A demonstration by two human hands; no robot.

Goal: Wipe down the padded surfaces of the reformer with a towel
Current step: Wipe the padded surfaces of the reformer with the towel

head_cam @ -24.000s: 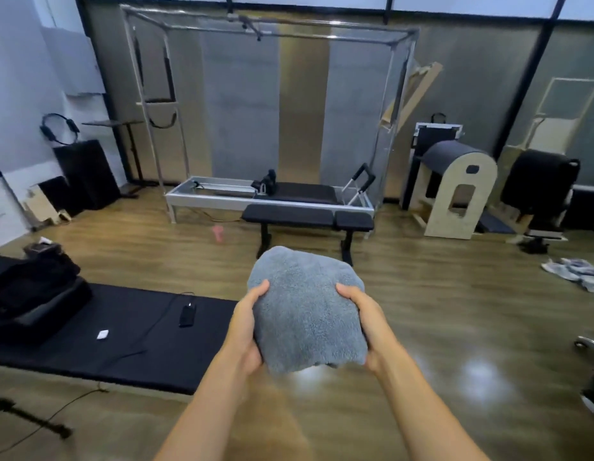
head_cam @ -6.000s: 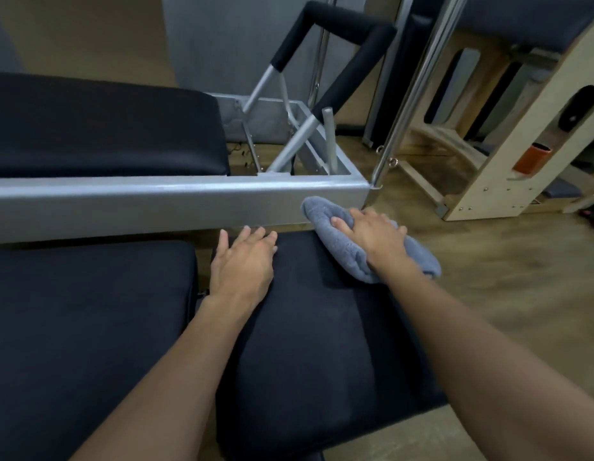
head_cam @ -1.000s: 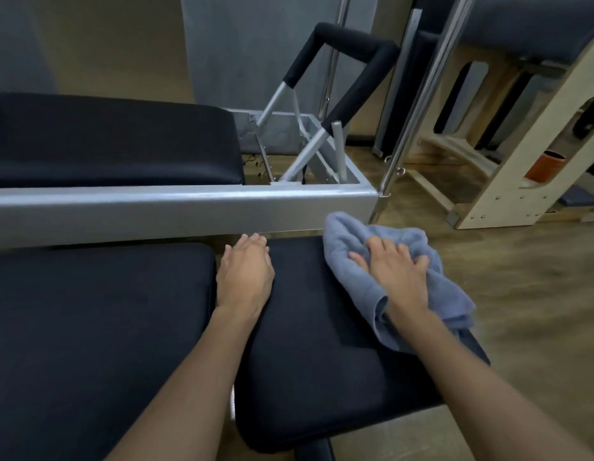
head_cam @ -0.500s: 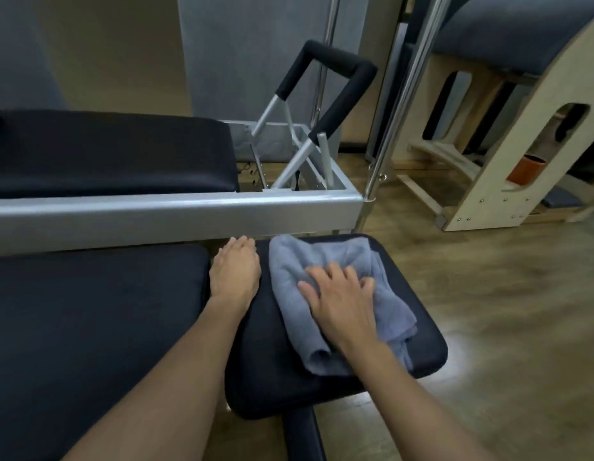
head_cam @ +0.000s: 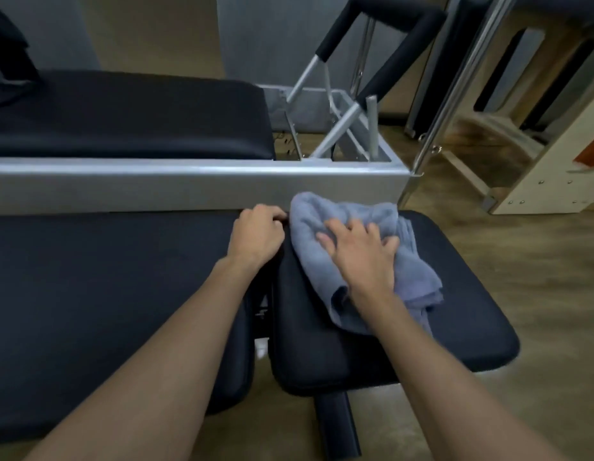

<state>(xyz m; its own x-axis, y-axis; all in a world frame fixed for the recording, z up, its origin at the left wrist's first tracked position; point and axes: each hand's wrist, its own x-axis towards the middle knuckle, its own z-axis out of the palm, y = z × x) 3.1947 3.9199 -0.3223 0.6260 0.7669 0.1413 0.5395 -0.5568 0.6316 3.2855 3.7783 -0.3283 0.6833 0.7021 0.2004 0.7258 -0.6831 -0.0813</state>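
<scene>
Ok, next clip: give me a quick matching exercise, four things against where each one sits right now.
Things:
1. towel
2. left hand
3. right hand
4. foot bar

Places:
A. raised above the metal frame's end
B. spread on the small black pad
C. pressing flat on the cloth
D. curled at the gap between the two pads

Pairs: 1-B, 2-D, 3-C, 4-A

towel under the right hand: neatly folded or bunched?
Bunched. The grey towel lies crumpled in loose, uneven folds on the small black pad, with the right hand pressed flat on it.
</scene>
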